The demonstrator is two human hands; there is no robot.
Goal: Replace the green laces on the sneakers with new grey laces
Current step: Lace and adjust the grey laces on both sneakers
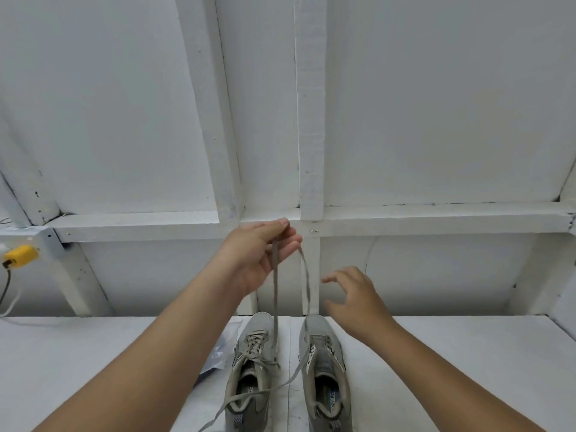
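A: Big picture first: a white table (pixel 93 353) under a white framed wall (pixel 405 104), and two grey sneakers side by side at the near edge, toes pointing away.

B: The left sneaker (pixel 249 369) is laced up through its eyelets, a loose end trailing off toward the lower left. The right sneaker (pixel 327 369) sits just beside it, tongue showing.

A: And look up! The left hand (pixel 258 254) is raised well above the shoes, fingertips pinching the grey lace (pixel 276 291) at its top.

B: Two strands hang from that pinch. One drops to the left sneaker's upper eyelets, the other falls toward the right sneaker's toe.

A: The right hand (pixel 355 297)?

B: Fingers spread and loose, holding nothing, hovering near the right-hand strand but apart from it.

A: Smaller bits: crumpled clear plastic packaging (pixel 224 347) on the table, touching the left sneaker's outer side.

B: And a yellow plug (pixel 20 255) at the far left edge, with a cable hanging down from it.
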